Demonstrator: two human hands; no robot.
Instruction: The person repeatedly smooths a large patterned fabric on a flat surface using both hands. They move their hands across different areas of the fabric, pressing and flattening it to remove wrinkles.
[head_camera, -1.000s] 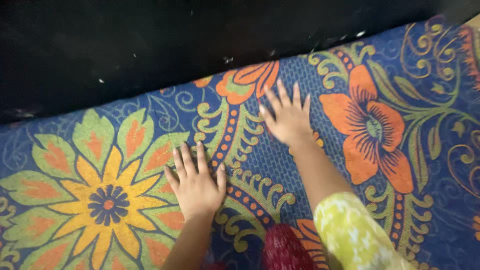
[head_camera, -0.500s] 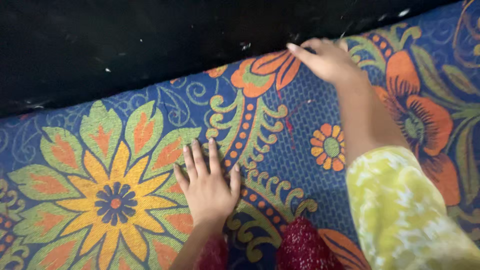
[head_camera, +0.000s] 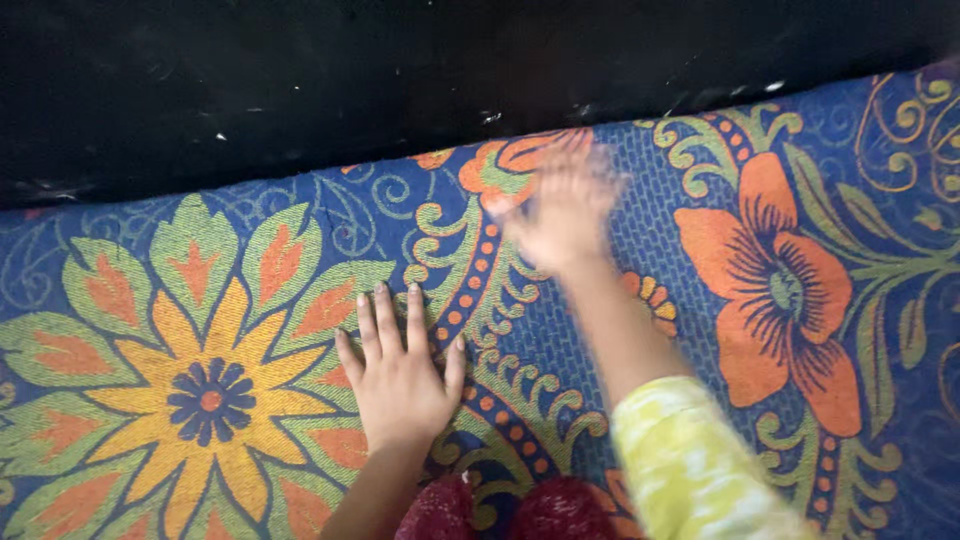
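Now my left hand (head_camera: 400, 375) stays flat, fingers spread, on the blue floral woven carpet (head_camera: 760, 270), whose edge runs left to right beyond my fingertips; my blurred right hand (head_camera: 560, 210) has drawn back from that edge, fingers apparently open.

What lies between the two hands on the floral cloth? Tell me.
Only bare patterned cloth: a curling green vine with an orange-dotted band runs between the flat left hand and the blurred right hand, seen in the head view.

The blue cloth (head_camera: 640, 330) with orange and yellow flowers lies spread flat under my palms, its edge just beyond my fingertips.
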